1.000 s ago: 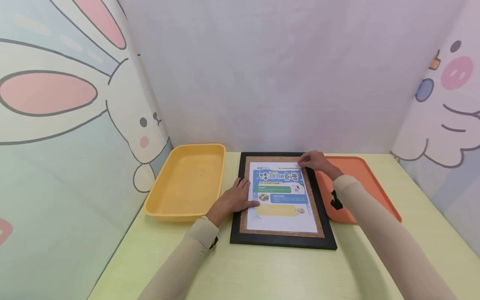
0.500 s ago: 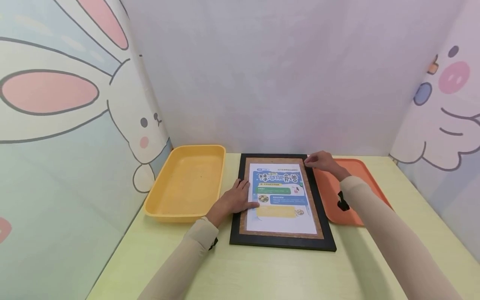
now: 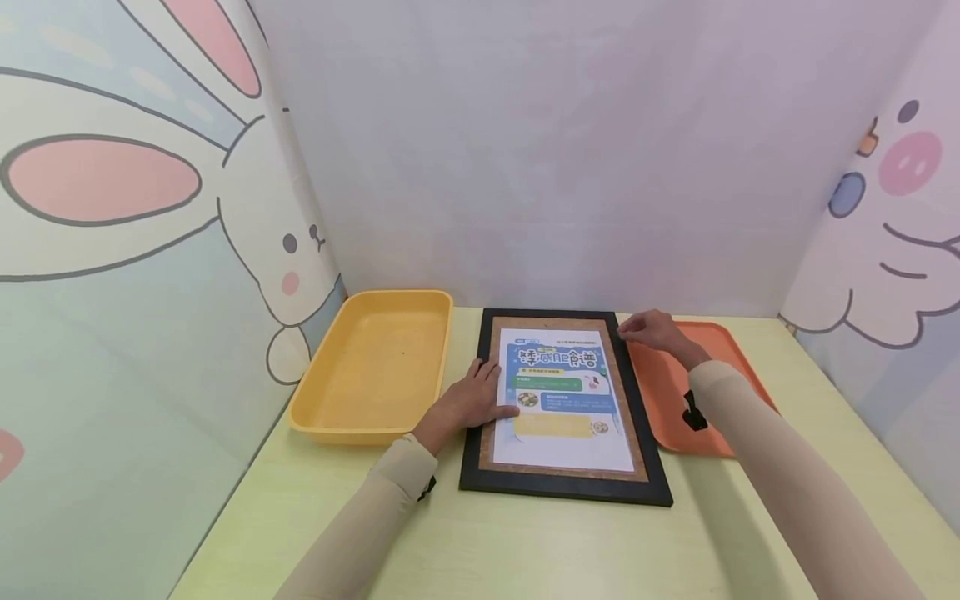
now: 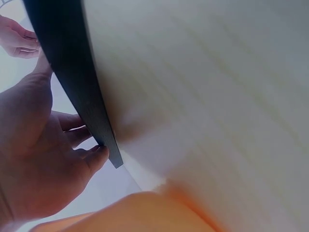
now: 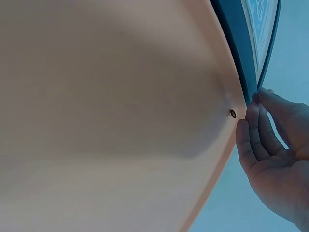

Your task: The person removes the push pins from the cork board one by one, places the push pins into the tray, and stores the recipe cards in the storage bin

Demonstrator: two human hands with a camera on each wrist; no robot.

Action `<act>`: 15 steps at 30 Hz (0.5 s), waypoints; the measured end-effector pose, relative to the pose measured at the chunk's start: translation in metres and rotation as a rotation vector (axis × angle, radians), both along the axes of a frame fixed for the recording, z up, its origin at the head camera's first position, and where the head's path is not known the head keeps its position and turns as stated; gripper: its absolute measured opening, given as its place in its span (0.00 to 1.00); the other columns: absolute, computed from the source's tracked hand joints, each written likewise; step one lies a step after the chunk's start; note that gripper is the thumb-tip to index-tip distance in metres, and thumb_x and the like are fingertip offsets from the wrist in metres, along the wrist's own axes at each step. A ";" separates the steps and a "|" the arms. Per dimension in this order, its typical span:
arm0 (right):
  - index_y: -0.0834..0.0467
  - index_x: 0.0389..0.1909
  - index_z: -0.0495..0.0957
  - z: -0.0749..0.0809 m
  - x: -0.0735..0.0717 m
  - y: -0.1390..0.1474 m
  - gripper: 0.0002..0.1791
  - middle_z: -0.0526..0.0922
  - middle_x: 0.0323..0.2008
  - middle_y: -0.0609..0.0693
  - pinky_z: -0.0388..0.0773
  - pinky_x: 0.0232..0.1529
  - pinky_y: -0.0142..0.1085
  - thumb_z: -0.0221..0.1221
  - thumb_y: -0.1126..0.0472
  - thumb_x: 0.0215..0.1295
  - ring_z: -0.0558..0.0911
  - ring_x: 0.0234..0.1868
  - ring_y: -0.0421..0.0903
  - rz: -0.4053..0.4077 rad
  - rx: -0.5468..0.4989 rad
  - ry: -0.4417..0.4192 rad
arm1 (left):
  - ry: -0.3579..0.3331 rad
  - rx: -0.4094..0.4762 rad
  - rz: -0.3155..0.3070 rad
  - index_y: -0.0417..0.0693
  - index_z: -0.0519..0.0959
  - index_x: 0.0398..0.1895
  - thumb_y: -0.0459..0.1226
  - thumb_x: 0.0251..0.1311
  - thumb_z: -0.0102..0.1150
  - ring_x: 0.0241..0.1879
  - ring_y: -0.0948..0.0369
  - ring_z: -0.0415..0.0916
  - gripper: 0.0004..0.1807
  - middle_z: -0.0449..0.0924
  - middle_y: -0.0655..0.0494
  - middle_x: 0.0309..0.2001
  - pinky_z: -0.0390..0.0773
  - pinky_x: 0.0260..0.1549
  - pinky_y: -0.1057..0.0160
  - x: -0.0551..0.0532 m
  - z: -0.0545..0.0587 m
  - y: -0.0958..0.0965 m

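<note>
A printed sheet (image 3: 562, 442) with blue, green and yellow blocks lies on a brown board in a black frame (image 3: 570, 485). On the frame's left side rests my left hand (image 3: 472, 398), its thumb reaching onto the sheet's edge. Spread fingers of that hand lie across the dark edge in the left wrist view. My right hand (image 3: 660, 333) is at the frame's upper right corner, beside the orange tray. In the right wrist view its thumb and forefinger meet at that corner; anything between them is hidden. A small thumbtack (image 5: 232, 113) sits inside the tray near these fingertips.
The deep yellow tray (image 3: 296, 417) stands left of the frame, close to my left wrist. The shallow orange tray (image 3: 675, 408) is right of the frame, partly under my right forearm. A pale wall (image 3: 555, 167) rises behind the table (image 3: 525, 550).
My right hand has left the sheet's top right corner and moved right, over the frame's edge toward the orange tray. My left hand has stayed in place.
</note>
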State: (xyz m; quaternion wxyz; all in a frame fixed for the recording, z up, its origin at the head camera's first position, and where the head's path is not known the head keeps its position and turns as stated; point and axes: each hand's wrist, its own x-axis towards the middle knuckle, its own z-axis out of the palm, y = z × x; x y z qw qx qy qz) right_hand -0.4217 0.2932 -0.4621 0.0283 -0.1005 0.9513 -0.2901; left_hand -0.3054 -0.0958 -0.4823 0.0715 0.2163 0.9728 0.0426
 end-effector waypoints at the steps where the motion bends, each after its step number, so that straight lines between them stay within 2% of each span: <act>1: 0.68 0.54 0.83 -0.001 0.000 0.002 0.15 0.85 0.51 0.67 0.83 0.52 0.53 0.63 0.61 0.74 0.82 0.47 0.60 -0.004 -0.003 -0.005 | 0.002 -0.003 -0.001 0.39 0.53 0.82 0.70 0.67 0.51 0.82 0.44 0.45 0.56 0.46 0.46 0.84 0.64 0.73 0.47 0.000 0.000 0.000; 4: 0.67 0.54 0.83 -0.004 0.001 0.007 0.16 0.85 0.52 0.67 0.83 0.54 0.53 0.64 0.60 0.74 0.82 0.49 0.61 -0.023 -0.003 -0.016 | 0.006 -0.012 -0.004 0.39 0.54 0.82 0.71 0.66 0.51 0.81 0.44 0.46 0.57 0.47 0.46 0.84 0.64 0.73 0.47 0.000 0.000 0.000; 11: 0.69 0.51 0.84 -0.008 0.008 0.014 0.15 0.85 0.50 0.68 0.83 0.50 0.53 0.65 0.61 0.72 0.82 0.48 0.62 -0.028 0.028 0.020 | 0.003 -0.005 -0.003 0.40 0.53 0.83 0.70 0.66 0.52 0.82 0.44 0.45 0.57 0.46 0.46 0.84 0.65 0.72 0.47 0.002 0.000 0.001; 15: 0.69 0.51 0.84 -0.007 0.011 0.014 0.14 0.85 0.51 0.68 0.82 0.54 0.56 0.65 0.62 0.72 0.82 0.50 0.64 -0.023 0.013 0.030 | 0.004 -0.004 0.005 0.40 0.53 0.83 0.71 0.66 0.52 0.81 0.44 0.46 0.56 0.46 0.46 0.84 0.64 0.73 0.47 0.001 -0.001 0.000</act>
